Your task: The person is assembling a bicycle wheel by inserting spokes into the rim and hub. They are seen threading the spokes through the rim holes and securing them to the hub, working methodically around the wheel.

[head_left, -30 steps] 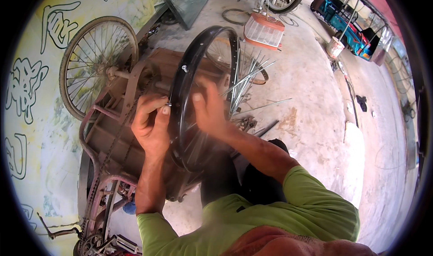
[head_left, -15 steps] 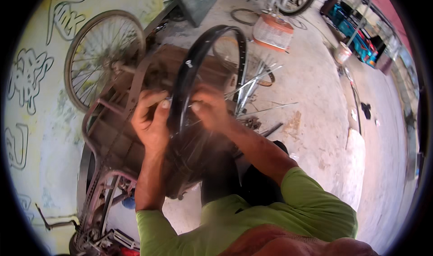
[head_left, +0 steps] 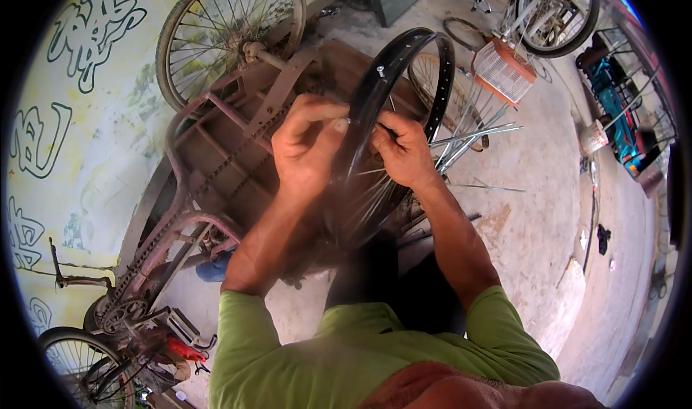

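A black bicycle rim (head_left: 367,106) stands tilted between my two hands, with thin metal spokes (head_left: 376,208) inside its lower part. My left hand (head_left: 306,149) is closed in a pinch at the rim's outer face. A tiny shiny metal piece that looks like a spoke nipple (head_left: 347,120) shows at its fingertips. On the inner side, my right hand (head_left: 405,153) has its fingers bent and pressed together close to the rim, apparently round a spoke whose end they hide. Higher up, a silver stub (head_left: 380,71) sticks out of the rim. The rim's lower part is blurred.
A rusty cart frame (head_left: 238,146) with a spoked wheel (head_left: 231,37) lies against the painted wall at left. Loose spokes (head_left: 476,133) fan out right of the rim. Beyond are an orange-and-white basket (head_left: 503,73), a bicycle wheel (head_left: 559,12) and a white bucket (head_left: 595,136).
The view has shifted, so the scene sits farther right and more of the cart shows at lower left. Both hands stay at the rim, the right one now sharper and closed near its inner side.
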Available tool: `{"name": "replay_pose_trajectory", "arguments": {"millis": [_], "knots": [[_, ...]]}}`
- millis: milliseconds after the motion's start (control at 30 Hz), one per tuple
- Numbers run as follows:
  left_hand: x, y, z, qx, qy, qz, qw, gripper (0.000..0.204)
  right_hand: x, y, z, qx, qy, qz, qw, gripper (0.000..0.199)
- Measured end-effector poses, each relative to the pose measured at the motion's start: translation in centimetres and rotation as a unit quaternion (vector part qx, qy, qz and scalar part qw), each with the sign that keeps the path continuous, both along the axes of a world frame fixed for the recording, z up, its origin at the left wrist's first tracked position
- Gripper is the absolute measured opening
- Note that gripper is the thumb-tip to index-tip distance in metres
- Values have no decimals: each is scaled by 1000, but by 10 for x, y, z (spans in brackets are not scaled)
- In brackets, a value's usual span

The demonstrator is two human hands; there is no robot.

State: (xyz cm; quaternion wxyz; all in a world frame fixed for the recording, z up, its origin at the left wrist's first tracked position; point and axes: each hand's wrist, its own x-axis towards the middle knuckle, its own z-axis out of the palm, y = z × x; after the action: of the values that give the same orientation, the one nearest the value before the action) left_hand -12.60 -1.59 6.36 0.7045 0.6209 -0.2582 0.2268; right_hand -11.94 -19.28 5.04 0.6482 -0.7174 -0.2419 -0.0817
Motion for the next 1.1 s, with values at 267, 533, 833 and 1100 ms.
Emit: {"name": "replay_pose_trajectory", "arguments": {"millis": [267, 533, 833, 1100], "knots": [[-7, -2, 9, 78, -35, 48, 995, 12, 2, -10, -6, 29, 46, 25, 998, 18], [-10, -5, 13, 120, -72, 106, 985, 17, 2, -13, -2, 82, 62, 33, 994, 16], [-5, -5, 14, 177, -40, 139, 973, 19, 2, -8, -7, 79, 54, 28, 995, 18], [-7, -2, 20, 262, -191, 184, 928, 21, -2, -15, 1, 32, 76, 14, 996, 17]]}}
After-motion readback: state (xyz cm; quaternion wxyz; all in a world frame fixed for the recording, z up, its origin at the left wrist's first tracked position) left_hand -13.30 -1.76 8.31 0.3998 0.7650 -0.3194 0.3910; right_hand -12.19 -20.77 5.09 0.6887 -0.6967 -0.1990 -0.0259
